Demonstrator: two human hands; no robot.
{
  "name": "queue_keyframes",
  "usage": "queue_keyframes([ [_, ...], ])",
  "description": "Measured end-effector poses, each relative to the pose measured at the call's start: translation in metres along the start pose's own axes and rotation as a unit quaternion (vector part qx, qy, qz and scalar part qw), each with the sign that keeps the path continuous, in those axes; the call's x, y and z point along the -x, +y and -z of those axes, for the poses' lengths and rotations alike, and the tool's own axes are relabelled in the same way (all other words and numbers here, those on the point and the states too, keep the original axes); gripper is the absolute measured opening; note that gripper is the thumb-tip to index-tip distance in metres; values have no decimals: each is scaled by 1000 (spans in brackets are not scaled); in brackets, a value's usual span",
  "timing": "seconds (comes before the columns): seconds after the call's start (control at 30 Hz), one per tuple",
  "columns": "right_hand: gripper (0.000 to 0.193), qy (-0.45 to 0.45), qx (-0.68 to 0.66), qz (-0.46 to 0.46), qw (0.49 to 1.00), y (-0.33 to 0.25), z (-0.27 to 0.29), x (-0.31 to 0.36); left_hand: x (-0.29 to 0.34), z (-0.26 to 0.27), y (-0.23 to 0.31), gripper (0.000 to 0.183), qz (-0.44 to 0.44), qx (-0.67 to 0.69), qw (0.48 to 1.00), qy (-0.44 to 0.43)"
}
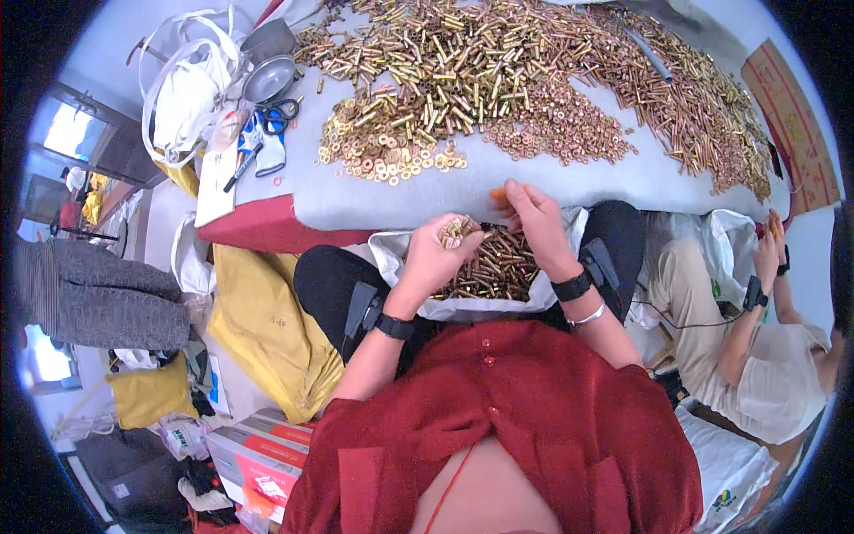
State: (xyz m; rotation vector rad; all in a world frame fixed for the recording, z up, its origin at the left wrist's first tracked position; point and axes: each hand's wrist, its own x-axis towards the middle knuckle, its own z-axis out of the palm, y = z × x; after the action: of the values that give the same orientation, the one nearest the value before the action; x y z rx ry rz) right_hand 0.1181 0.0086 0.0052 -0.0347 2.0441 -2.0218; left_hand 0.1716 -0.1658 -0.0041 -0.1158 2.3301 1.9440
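Note:
My left hand (pixel 434 255) is closed around a cluster of small gold-pink metal washers (pixel 456 231). Beside it, my right hand (pixel 537 222) has its thumb and fingers drawn together, with an orange finger cover at the fingertips. Anything pinched there is too small to make out. Below both hands, an open white sack (pixel 445 309) between my knees holds many brass-coloured metal pieces (pixel 498 267), slim and rod-like. Ahead on the grey cloth-covered table (pixel 356 200) lie loose gold washers (pixel 391 158), copper-toned washers (pixel 560 125) and a large heap of brass-coloured tubular pieces (pixel 463 62).
Scissors (pixel 283 110), a glove (pixel 267 151), a black pen (pixel 238 171) and a metal bowl (pixel 269 80) lie at the table's left. Yellow sacks (pixel 271 329) stand left of me. Another person's hands (pixel 767 254) work at the right edge. A person in grey trousers (pixel 116 294) stands left.

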Motion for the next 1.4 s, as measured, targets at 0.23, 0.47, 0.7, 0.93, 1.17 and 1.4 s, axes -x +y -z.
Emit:
queue_keyframes([
  [0.23, 16, 117, 236, 260, 929, -15, -13, -74, -41, 27, 28, 29, 190, 252, 947, -56],
  [0.47, 15, 155, 442, 368, 803, -1, -36, -141, -77, 41, 39, 28, 175, 357, 916, -53],
  [0.7, 27, 135, 428, 351, 822, -6, -33, -119, -78, 39, 23, 20, 187, 360, 913, -36],
  [0.93, 18, -8, 395, 361, 845, -22, -13, -80, -78, 33, 12, 21, 224, 348, 907, -77],
  [1.17, 25, -63, 447, 378, 808, -27, -2, -66, -75, 30, 10, 22, 196, 260, 940, -100],
  [1.4, 24, -94, 400, 383, 827, -26, -10, -56, -74, 31, 7, 22, 177, 279, 939, -91],
])
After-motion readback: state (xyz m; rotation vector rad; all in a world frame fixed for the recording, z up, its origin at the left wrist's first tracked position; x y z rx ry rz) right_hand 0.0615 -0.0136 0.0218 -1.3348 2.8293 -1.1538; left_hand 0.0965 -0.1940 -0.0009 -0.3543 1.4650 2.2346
